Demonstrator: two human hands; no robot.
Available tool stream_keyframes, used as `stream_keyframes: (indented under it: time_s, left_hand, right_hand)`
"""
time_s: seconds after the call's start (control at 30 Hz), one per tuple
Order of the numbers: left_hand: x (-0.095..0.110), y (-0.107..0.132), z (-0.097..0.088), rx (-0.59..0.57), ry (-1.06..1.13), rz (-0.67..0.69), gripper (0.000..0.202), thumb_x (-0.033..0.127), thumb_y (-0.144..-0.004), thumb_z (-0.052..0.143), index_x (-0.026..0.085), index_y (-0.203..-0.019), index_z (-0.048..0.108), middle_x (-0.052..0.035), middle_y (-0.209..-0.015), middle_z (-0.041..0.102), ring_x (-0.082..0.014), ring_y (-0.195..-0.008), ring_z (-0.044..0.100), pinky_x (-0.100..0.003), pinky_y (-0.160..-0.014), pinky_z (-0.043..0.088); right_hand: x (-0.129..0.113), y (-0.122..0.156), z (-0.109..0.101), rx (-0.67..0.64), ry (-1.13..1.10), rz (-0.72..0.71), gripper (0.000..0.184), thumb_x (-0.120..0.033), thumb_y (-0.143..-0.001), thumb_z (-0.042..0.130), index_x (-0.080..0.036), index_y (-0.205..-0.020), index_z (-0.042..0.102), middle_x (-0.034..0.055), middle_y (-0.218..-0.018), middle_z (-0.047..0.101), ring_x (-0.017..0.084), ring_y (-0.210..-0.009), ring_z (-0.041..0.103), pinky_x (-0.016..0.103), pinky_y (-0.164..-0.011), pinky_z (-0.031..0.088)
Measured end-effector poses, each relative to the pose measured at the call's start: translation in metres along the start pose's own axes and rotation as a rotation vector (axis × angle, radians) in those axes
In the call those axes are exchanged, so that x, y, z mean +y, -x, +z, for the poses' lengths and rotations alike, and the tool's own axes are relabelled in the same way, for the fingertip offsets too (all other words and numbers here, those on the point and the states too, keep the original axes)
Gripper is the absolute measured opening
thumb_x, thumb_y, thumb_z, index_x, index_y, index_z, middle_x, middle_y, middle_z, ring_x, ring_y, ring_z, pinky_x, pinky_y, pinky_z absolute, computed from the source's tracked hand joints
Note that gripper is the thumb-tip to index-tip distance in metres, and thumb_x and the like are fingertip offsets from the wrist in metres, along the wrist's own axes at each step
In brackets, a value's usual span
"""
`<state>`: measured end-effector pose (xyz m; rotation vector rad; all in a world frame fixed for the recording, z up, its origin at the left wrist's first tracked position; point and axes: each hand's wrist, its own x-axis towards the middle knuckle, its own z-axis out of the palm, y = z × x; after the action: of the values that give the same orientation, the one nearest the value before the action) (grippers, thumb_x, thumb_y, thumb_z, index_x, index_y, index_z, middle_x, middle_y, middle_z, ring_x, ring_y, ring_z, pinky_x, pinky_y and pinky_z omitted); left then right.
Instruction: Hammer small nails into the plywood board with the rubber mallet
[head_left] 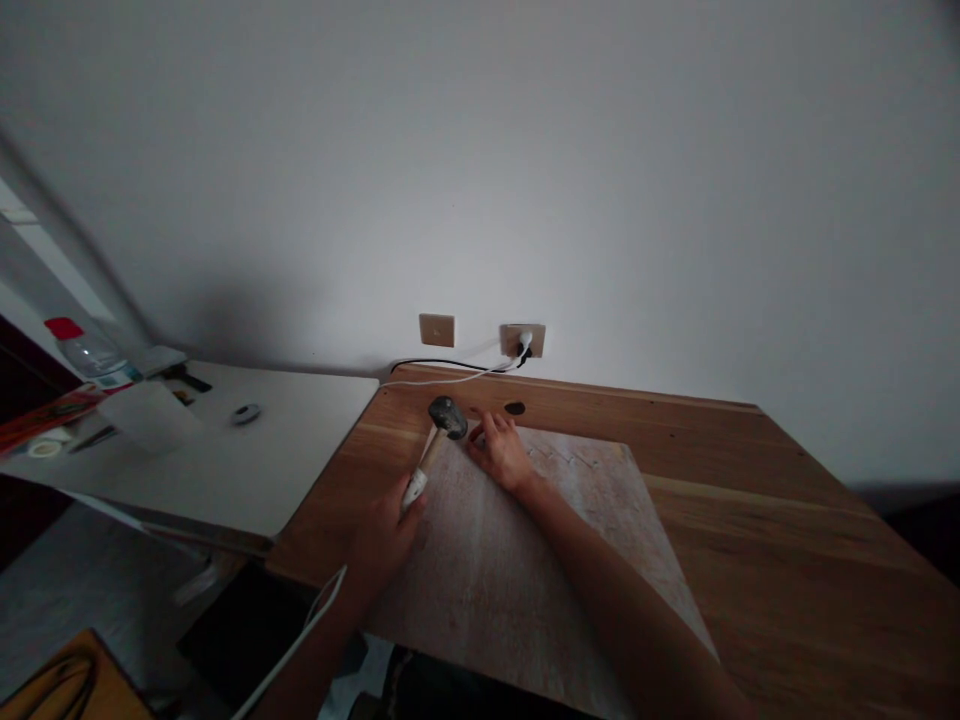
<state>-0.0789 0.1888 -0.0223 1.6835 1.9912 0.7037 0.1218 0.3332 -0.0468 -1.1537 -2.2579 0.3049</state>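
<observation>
My left hand (390, 525) is wrapped round the pale handle of a mallet (448, 417), its dark head raised over the far left corner of a board. That board (510, 590) is flat, whitish and worn, and lies on the wooden table. My right hand (501, 452) rests at the board's far edge, just right of the mallet head, with thumb and fingertips pinched together. What they hold is too small to make out. Several thin nails (570, 457) stick up from the board to the right of this hand.
The wooden table (750, 530) meets the wall, with a round hole (514, 408) near its back. Cables run to a wall socket (523, 341). On the left, a white table (300, 430) carries a red-capped bottle (90, 355) and a white oval object (245, 413).
</observation>
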Motion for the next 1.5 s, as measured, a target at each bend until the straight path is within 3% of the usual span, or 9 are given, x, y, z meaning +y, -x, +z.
stream_keyframes:
  time_s: [0.27,0.37,0.63,0.73,0.83,1.0,1.2,1.37,1.5]
  left_hand:
    - [0.0,-0.001,-0.012,-0.041,-0.006,0.045,0.053,0.042,-0.093,0.046,0.013,-0.135,0.061,-0.0141,-0.132,0.069,-0.0283,-0.125,0.064,-0.038,-0.107,0.046]
    - [0.004,-0.002,-0.023,-0.026,-0.076,0.019,0.051,0.043,-0.092,0.047,0.017,-0.134,0.063,-0.0134,-0.129,0.071,-0.0304,-0.122,0.065,-0.04,-0.103,0.048]
    - [0.022,-0.007,-0.049,-0.122,-0.177,0.117,0.048,0.042,-0.093,0.045,0.017,-0.128,0.065,-0.0131,-0.12,0.075,-0.0291,-0.113,0.069,-0.037,-0.097,0.049]
    - [0.027,-0.008,-0.051,-0.133,-0.194,0.127,0.045,0.04,-0.092,0.046,0.018,-0.125,0.067,-0.0115,-0.115,0.076,-0.0287,-0.109,0.071,-0.035,-0.092,0.05]
    - [0.03,-0.009,-0.048,-0.142,-0.204,0.137,0.042,0.04,-0.093,0.046,0.021,-0.124,0.068,-0.0094,-0.115,0.077,-0.0275,-0.109,0.071,-0.032,-0.092,0.05]
    - [0.032,-0.011,-0.045,-0.156,-0.262,0.117,0.045,0.036,-0.094,0.046,0.016,-0.13,0.066,-0.014,-0.123,0.074,-0.0285,-0.115,0.069,-0.035,-0.097,0.048]
    - [0.036,-0.013,-0.051,-0.158,-0.302,0.104,0.043,0.035,-0.096,0.045,0.021,-0.133,0.064,-0.0109,-0.129,0.072,-0.0272,-0.12,0.067,-0.033,-0.099,0.046]
    - [0.032,-0.01,-0.048,-0.174,-0.291,0.131,0.04,0.033,-0.096,0.046,0.02,-0.126,0.067,-0.0119,-0.122,0.075,-0.0272,-0.114,0.069,-0.032,-0.095,0.048]
    - [0.03,-0.008,-0.046,-0.111,-0.246,0.121,0.042,0.037,-0.096,0.046,0.022,-0.131,0.066,-0.0115,-0.123,0.074,-0.0271,-0.116,0.069,-0.032,-0.095,0.049]
  right_hand:
    - [-0.004,-0.001,-0.004,-0.041,0.043,0.016,0.065,-0.021,-0.091,0.064,-0.013,-0.15,0.037,0.0153,-0.125,0.067,0.03,-0.124,0.054,0.044,-0.104,0.036]
    - [-0.004,-0.001,-0.005,-0.046,0.042,0.022,0.063,-0.019,-0.091,0.062,-0.01,-0.149,0.038,0.0162,-0.123,0.068,0.03,-0.122,0.055,0.043,-0.105,0.035]
    - [-0.002,-0.002,-0.003,-0.029,-0.005,0.016,0.063,-0.017,-0.091,0.061,-0.011,-0.149,0.038,0.0124,-0.115,0.072,0.029,-0.123,0.054,0.043,-0.105,0.034]
    - [-0.001,-0.002,-0.001,-0.003,0.049,0.01,0.065,-0.024,-0.09,0.065,-0.011,-0.148,0.04,0.0155,-0.124,0.068,0.031,-0.122,0.053,0.045,-0.106,0.035]
    - [-0.002,-0.001,0.0,0.058,0.096,0.017,0.077,-0.041,-0.087,0.071,-0.011,-0.149,0.039,0.0187,-0.131,0.062,0.035,-0.121,0.051,0.048,-0.105,0.038]
    - [-0.002,-0.001,0.002,0.138,0.097,0.035,0.094,-0.055,-0.081,0.074,-0.009,-0.153,0.034,0.0212,-0.133,0.056,0.036,-0.123,0.05,0.05,-0.104,0.041]
    - [0.0,-0.001,0.003,0.123,0.078,0.022,0.098,-0.053,-0.081,0.075,-0.011,-0.156,0.028,0.0213,-0.136,0.054,0.036,-0.127,0.049,0.052,-0.105,0.042]
    - [0.0,-0.001,0.002,0.113,0.063,0.014,0.095,-0.052,-0.083,0.073,-0.012,-0.156,0.028,0.0215,-0.137,0.054,0.037,-0.127,0.048,0.054,-0.105,0.042]
    - [0.0,-0.001,0.002,0.103,0.065,0.012,0.096,-0.051,-0.083,0.074,-0.012,-0.157,0.026,0.0211,-0.136,0.054,0.037,-0.128,0.048,0.055,-0.106,0.041]
